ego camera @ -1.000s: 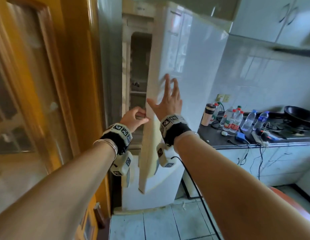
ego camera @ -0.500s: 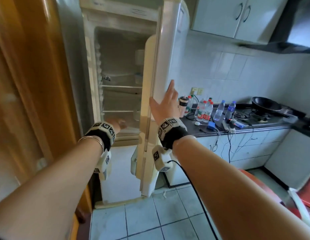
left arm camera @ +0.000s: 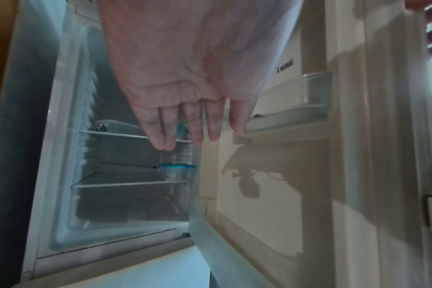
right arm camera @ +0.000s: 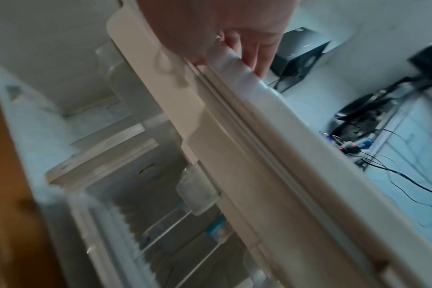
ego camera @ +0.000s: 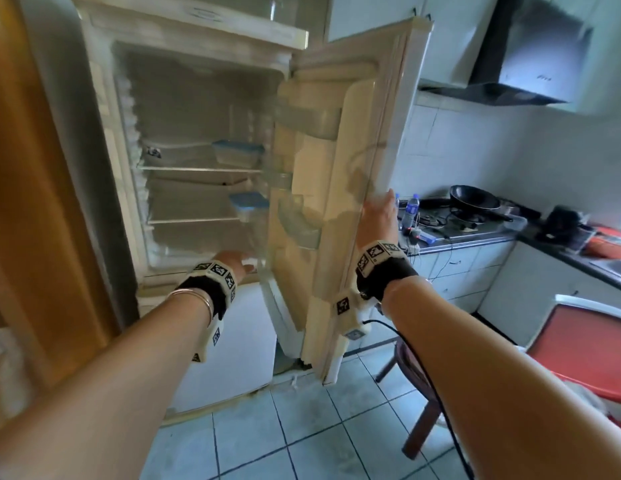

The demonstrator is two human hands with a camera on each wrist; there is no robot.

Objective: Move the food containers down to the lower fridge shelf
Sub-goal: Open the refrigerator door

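The fridge stands open. A flat blue-lidded container (ego camera: 237, 152) sits on the upper glass shelf (ego camera: 198, 169), at its right. A taller blue-lidded tub (ego camera: 249, 206) (left arm camera: 177, 172) stands on the shelf below (ego camera: 194, 221). A clear box (ego camera: 177, 153) with a marker tag lies at the upper shelf's left. My left hand (ego camera: 237, 266) (left arm camera: 192, 136) hovers empty at the bottom of the fridge opening, fingers straight. My right hand (ego camera: 381, 211) (right arm camera: 255, 62) rests against the outer edge of the fridge door (ego camera: 337, 168), its fingers laid over the door's outer face.
A wooden door (ego camera: 35, 202) flanks the fridge on the left. Right of the open door runs a dark counter (ego camera: 475, 237) with a bottle (ego camera: 411, 211), cables and a black pan (ego camera: 473, 199). A brown stool (ego camera: 420, 393) and a red seat (ego camera: 586, 348) stand on the tiled floor.
The fridge door has swung wide open under my right hand. My left hand has left the door edge and dropped to the bottom of the fridge opening. The containers have come into view.
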